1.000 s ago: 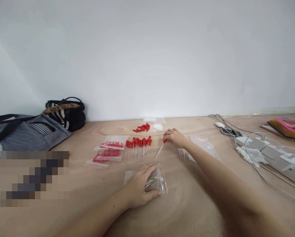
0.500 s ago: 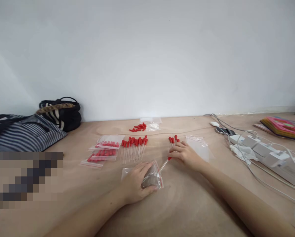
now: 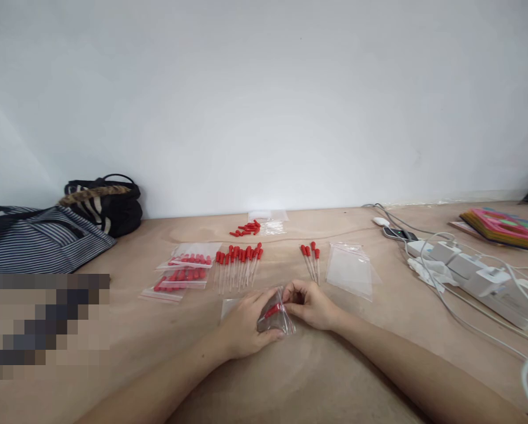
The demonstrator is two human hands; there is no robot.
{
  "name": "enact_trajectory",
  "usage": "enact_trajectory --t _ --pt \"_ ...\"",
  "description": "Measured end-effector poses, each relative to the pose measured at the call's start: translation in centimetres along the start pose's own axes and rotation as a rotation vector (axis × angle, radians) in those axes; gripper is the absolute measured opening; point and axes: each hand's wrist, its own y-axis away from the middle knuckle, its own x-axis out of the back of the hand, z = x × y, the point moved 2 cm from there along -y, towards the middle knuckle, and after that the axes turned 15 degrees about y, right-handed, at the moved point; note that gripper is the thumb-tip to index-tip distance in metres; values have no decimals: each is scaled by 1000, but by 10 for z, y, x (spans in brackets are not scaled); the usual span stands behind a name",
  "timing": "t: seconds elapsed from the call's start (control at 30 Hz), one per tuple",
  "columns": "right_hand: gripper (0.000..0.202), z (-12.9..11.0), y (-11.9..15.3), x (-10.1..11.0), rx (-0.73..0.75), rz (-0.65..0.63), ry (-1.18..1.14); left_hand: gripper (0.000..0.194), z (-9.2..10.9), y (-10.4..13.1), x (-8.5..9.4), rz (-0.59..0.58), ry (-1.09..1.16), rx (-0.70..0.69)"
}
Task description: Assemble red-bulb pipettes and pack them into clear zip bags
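My left hand (image 3: 248,324) is curved over a clear zip bag (image 3: 285,323) on the table, its thumb and fingers on either side of the bag's mouth. Inside that bag is a dropper (image 3: 272,311) with a red bulb, its tube mostly hidden under my left hand. At the bag's mouth, my right hand (image 3: 310,303) is closed, thumb and fingertips pinched at the bulb's end. Several droppers (image 3: 308,259) lie beyond my right hand. A larger row of droppers (image 3: 239,259) lies beyond my left hand.
Filled bags of droppers (image 3: 184,271) overlap at left. Flat zip bags (image 3: 348,271) lie at right. Loose red bulbs (image 3: 245,228) and clear tubes (image 3: 273,227) lie near the wall. A striped bag (image 3: 47,238) is far left; a power strip (image 3: 480,277) with chargers and cables is right.
My right hand has moved left and nearer to me, bringing the dropper into the zip bag, so its red bulb now shows inside. My left hand stays on the bag.
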Motion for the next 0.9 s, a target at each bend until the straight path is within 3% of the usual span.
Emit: enact_trajectory --t 0.1,0.27,0.33,0.43,0.57,0.67,0.77,0.9 --pt "13 3 -5 -7 -48 64 -47 61 0 -1 -1 -3 17 -3" --pt "12 -2 -9 -12 -58 147 139 61 -1 -1 -1 -4 17 -9" --pt "7 -5 -10 -8 -18 119 263 60 -1 -1 -1 -12 16 -7" --pt "17 0 -16 12 6 49 377 63 -1 1 1 -4 2 31" --pt "13 28 -34 67 -352 314 637 67 2 1 2 -8 -14 51" --pt "21 51 -47 99 -512 405 711 70 3 3 5 0 -30 37" --pt "23 67 -58 112 -622 413 745 73 1 11 7 9 -56 24" --pt "7 77 -71 107 -710 337 724 78 -12 29 9 3 -77 33"
